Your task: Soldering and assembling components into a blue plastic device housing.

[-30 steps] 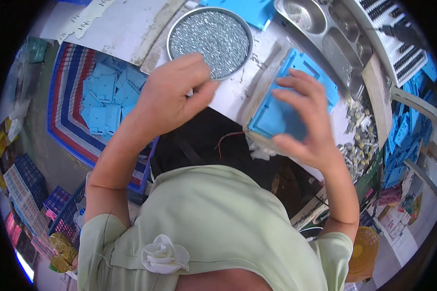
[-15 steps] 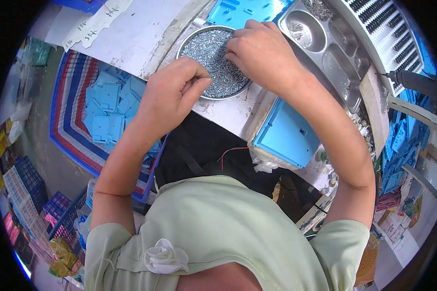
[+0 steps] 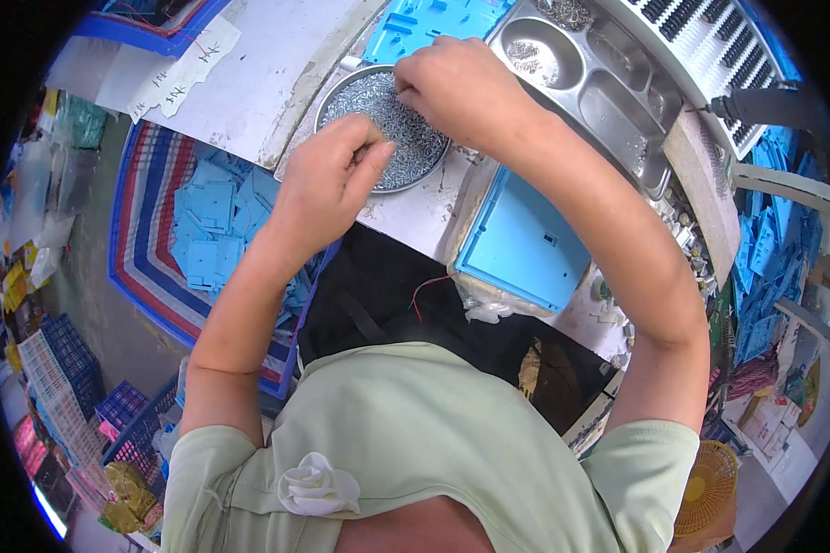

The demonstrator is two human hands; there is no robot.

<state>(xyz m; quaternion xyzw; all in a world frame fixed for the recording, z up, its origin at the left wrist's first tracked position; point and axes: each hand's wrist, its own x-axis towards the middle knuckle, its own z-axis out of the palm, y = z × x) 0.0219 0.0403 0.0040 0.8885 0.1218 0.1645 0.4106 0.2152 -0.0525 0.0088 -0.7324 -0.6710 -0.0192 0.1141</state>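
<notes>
A round metal dish (image 3: 409, 188) holds a heap of small silver screws (image 3: 415, 152). Over its near left side is my left hand (image 3: 334, 175), thumb and fingers pressed together; whatever lies between them is too small to make out. My right hand (image 3: 456, 88) reaches across the dish's far right side, its fingers curled down at the screws. Its fingertips are partly hidden, so anything pinched there does not show. Nearer my body, a blue plastic panel (image 3: 526, 244) lies on a plastic-wrapped stack, under my right forearm.
Right of the dish stands a compartmented steel tray (image 3: 572, 101) with small metal parts. Beyond it are a white rack (image 3: 738, 69) with black pieces and an electric screwdriver (image 3: 765, 107). Blue moulded parts (image 3: 415, 32) lie behind the dish. A striped, blue-rimmed container (image 3: 148, 221) holds blue panels at left.
The whole view has shifted, with the dish and tray now further left in the picture. My left hand sits slightly further over the dish; my right hand stays at the screws.
</notes>
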